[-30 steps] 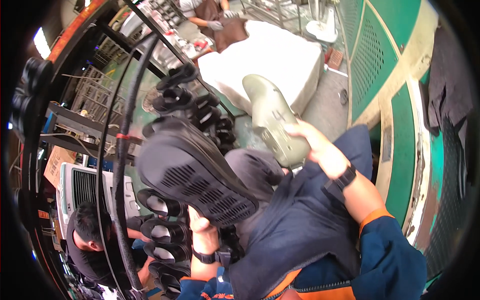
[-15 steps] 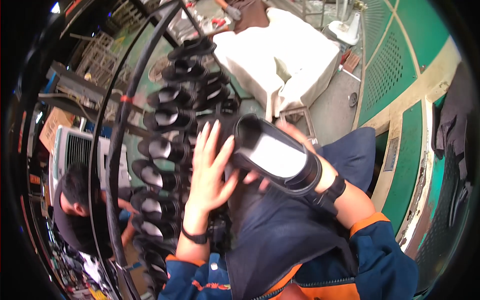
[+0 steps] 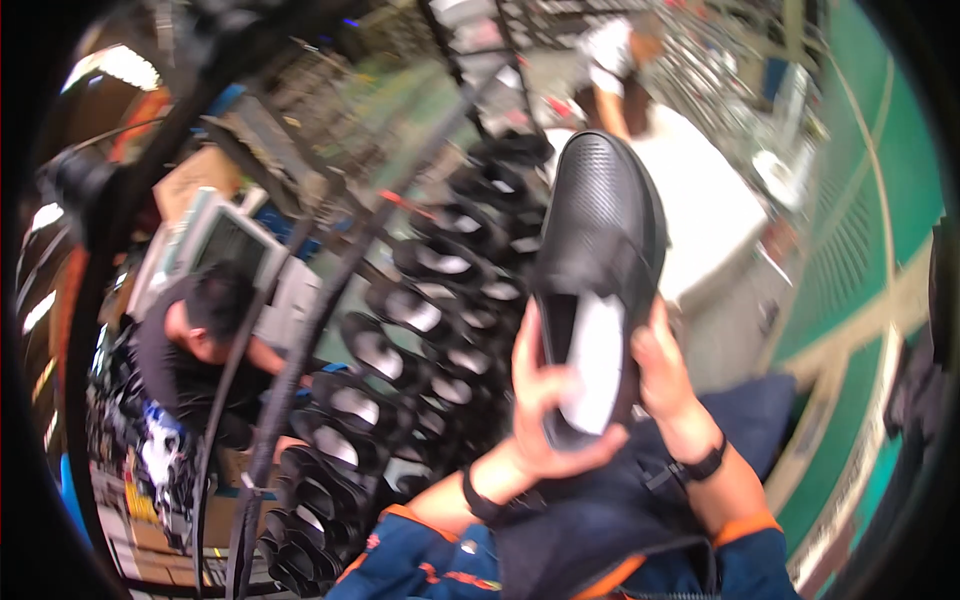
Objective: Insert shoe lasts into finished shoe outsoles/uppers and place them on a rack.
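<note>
A black slip-on shoe (image 3: 600, 215) with a perforated upper and a white insole is held up in front of me, its toe pointing away. My left hand (image 3: 545, 415) wraps round the heel end, thumb over the opening's edge and fingers beneath. On the other side, my right hand (image 3: 665, 375) grips the shoe's flank near the heel. Both palms face the shoe, and its sole is hidden from view. Close by on the left stand rows of similar black shoes (image 3: 425, 318) with white insoles.
A dark rack frame (image 3: 350, 262) rises at the left, with a person (image 3: 205, 345) in dark clothing bent behind it. A white-covered block (image 3: 705, 205) stands ahead, another person (image 3: 615, 65) beyond it. Green panels (image 3: 850, 240) line the right side.
The shoe has turned so its toe points away and its upper shows. My left hand has moved from beside the toe to gripping the heel. The view has swung left.
</note>
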`<action>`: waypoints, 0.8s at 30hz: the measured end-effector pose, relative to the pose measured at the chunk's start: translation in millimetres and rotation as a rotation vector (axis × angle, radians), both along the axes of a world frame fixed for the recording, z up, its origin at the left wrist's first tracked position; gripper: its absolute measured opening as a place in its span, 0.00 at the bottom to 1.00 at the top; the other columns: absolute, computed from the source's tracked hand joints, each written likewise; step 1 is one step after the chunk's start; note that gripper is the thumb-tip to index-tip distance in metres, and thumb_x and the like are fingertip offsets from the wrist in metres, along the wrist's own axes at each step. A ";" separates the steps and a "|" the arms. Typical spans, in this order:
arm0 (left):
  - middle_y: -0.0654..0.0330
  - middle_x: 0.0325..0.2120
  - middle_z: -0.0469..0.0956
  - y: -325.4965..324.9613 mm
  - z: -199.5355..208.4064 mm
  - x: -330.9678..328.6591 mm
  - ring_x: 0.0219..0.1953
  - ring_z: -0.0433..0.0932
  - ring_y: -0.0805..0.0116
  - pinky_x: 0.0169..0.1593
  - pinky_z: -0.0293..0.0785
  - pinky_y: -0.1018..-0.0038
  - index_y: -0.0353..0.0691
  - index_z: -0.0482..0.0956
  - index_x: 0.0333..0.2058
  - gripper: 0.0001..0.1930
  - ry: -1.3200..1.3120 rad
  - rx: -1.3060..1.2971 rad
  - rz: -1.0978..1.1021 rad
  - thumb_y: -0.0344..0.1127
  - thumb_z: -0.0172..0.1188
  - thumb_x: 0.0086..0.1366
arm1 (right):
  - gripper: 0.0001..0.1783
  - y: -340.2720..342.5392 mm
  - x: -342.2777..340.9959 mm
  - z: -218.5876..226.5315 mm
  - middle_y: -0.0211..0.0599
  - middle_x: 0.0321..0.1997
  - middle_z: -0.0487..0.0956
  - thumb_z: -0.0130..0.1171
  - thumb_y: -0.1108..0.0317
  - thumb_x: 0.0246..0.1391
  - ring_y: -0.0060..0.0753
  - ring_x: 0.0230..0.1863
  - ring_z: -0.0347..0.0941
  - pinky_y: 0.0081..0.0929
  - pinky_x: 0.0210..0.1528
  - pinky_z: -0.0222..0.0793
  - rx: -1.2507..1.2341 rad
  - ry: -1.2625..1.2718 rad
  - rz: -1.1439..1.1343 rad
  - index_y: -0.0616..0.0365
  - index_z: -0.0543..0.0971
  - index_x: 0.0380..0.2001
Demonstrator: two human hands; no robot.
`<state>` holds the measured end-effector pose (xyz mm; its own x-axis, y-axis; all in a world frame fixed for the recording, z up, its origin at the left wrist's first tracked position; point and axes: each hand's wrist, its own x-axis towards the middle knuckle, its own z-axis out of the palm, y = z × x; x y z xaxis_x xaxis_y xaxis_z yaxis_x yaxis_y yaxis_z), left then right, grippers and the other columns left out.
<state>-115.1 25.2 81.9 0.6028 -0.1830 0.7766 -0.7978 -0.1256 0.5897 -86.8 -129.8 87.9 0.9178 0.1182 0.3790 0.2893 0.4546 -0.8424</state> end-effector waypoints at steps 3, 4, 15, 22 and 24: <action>0.43 0.67 0.51 11.6 48.7 -12.7 0.66 0.58 0.40 0.65 0.60 0.54 0.46 0.61 0.63 0.40 0.281 -0.351 -0.241 0.38 0.70 0.51 | 0.46 -4.1 8.1 49.5 0.47 0.66 0.65 0.49 0.38 0.61 0.39 0.67 0.60 0.34 0.67 0.54 -0.186 -0.116 0.226 0.65 0.57 0.68; 0.45 0.64 0.58 22.4 69.0 -13.1 0.65 0.62 0.45 0.65 0.61 0.54 0.45 0.59 0.64 0.43 0.403 -0.448 -0.337 0.39 0.70 0.49 | 0.44 0.6 12.7 61.0 0.47 0.65 0.67 0.48 0.38 0.61 0.39 0.65 0.63 0.34 0.65 0.58 -0.276 -0.277 0.153 0.65 0.60 0.66; 0.39 0.60 0.61 142.3 315.3 96.8 0.64 0.60 0.40 0.65 0.55 0.54 0.41 0.66 0.37 0.21 -1.213 0.187 0.963 0.35 0.70 0.52 | 0.25 -9.8 16.4 53.1 0.44 0.47 0.81 0.61 0.58 0.58 0.34 0.49 0.78 0.30 0.49 0.73 -0.680 -0.139 0.277 0.60 0.76 0.55; 0.54 0.58 0.69 169.2 321.2 109.1 0.65 0.61 0.49 0.67 0.56 0.57 0.47 0.77 0.48 0.15 -0.954 0.658 1.557 0.29 0.59 0.61 | 0.24 -20.9 11.6 55.5 0.43 0.43 0.82 0.62 0.58 0.55 0.37 0.45 0.79 0.30 0.45 0.74 -0.905 -0.307 0.364 0.55 0.78 0.53; 0.57 0.59 0.69 166.6 302.6 108.7 0.67 0.59 0.50 0.70 0.49 0.55 0.50 0.81 0.44 0.15 -0.921 0.713 1.528 0.25 0.55 0.61 | 0.24 -23.8 8.7 60.7 0.43 0.43 0.82 0.62 0.57 0.56 0.38 0.45 0.79 0.29 0.44 0.74 -0.901 -0.297 0.383 0.55 0.78 0.53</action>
<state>-6.5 191.8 384.5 0.0431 -0.3557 0.9336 0.2180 -0.9086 -0.3562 -78.1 -153.6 148.6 0.6423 0.7370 0.2104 0.5105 -0.2066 -0.8347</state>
